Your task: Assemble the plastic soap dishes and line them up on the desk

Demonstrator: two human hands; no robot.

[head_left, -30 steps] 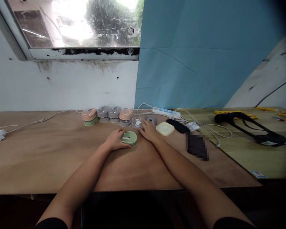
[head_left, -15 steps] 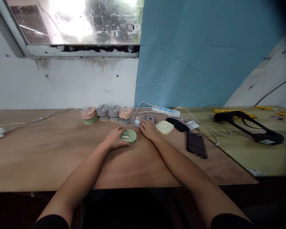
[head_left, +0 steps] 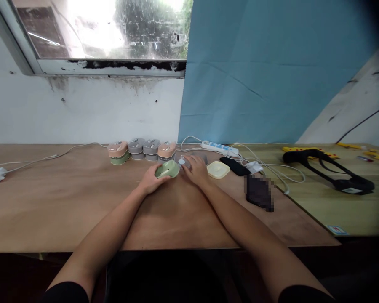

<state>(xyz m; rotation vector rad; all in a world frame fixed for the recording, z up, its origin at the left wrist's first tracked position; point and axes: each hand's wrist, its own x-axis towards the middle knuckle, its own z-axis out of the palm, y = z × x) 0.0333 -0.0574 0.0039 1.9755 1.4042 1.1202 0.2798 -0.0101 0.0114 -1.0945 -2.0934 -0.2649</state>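
Note:
My left hand (head_left: 151, 178) grips a pale green oval plastic box (head_left: 171, 168) by its left side, thumb along the near edge. Tilted above the table, the box shows a long light-coloured bar on its top. My right hand (head_left: 196, 169) has its fingers spread over the right side of a clear plastic container (head_left: 179, 158) with a white disc in it. Whether those fingers press on the container is hard to see. Partly hidden behind them is a grey round piece (head_left: 203, 157). A cream square lid (head_left: 218, 169) lies right of the right hand.
Several two-tier oval boxes, including a pink-and-green box (head_left: 118, 152) and a grey box (head_left: 151, 149), line the back. A power strip (head_left: 220, 147), white cables, a black pouch (head_left: 234, 166) and a dark blurred item (head_left: 259, 192) lie right. A black frame (head_left: 331, 170) sits farther right.
The green box has been lifted and tilted by my left hand, moving away from me and slightly left. My right hand's fingers have shifted and now cover more of the grey piece.

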